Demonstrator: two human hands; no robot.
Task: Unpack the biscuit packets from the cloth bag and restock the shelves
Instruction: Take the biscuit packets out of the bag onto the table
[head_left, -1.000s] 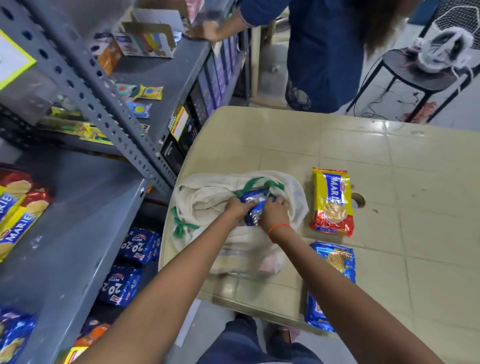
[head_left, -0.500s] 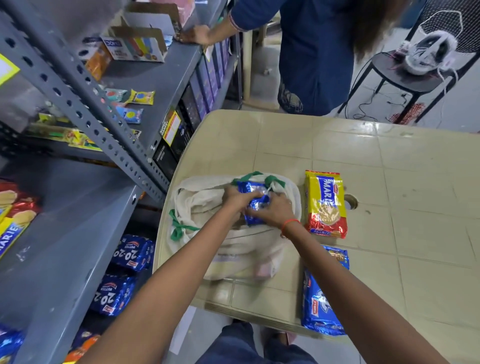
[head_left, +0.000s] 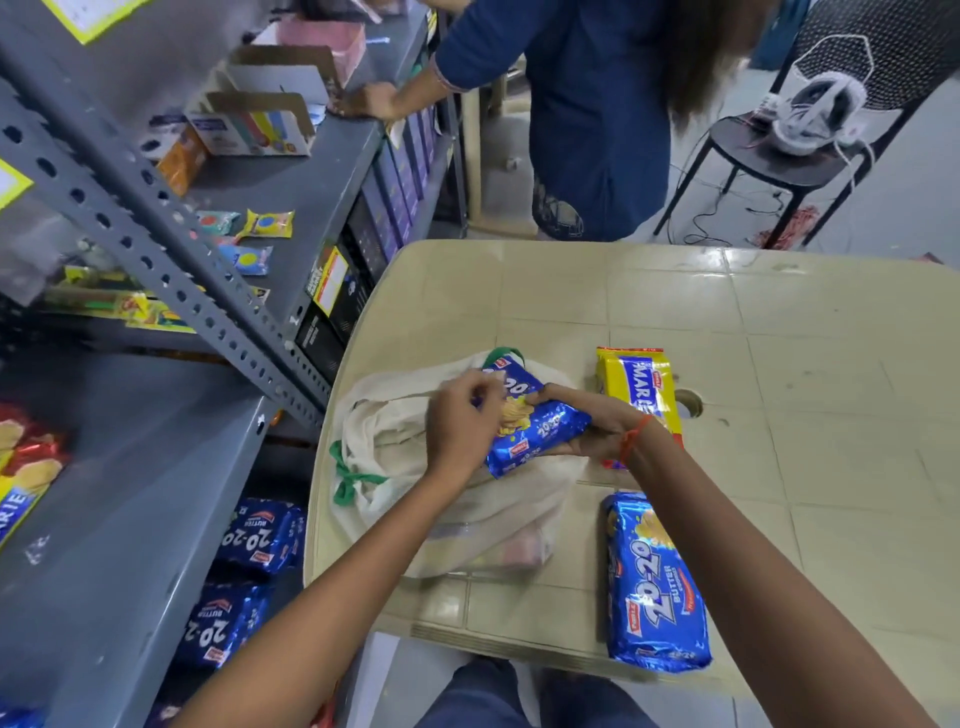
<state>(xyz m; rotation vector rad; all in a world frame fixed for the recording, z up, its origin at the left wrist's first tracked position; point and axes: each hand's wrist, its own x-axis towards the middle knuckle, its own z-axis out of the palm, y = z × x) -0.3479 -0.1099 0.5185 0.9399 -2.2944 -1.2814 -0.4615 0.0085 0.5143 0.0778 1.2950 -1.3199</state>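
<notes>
I have a blue biscuit packet (head_left: 535, 423) in both hands, just above the open top of the cloth bag (head_left: 395, 441) on the table (head_left: 779, 364). My right hand (head_left: 582, 431) is wrapped around its near end and holds it tight. My left hand (head_left: 462, 421) pinches the left side with curled fingers. The packet's long way runs from up-left, over the bag, down to my right hand. The shelf (head_left: 130, 467) is off to my left, so I think my left hand is closer to it. Two more packets lie on the table to my right: a yellow one (head_left: 641, 384) and a blue one (head_left: 657, 587).
</notes>
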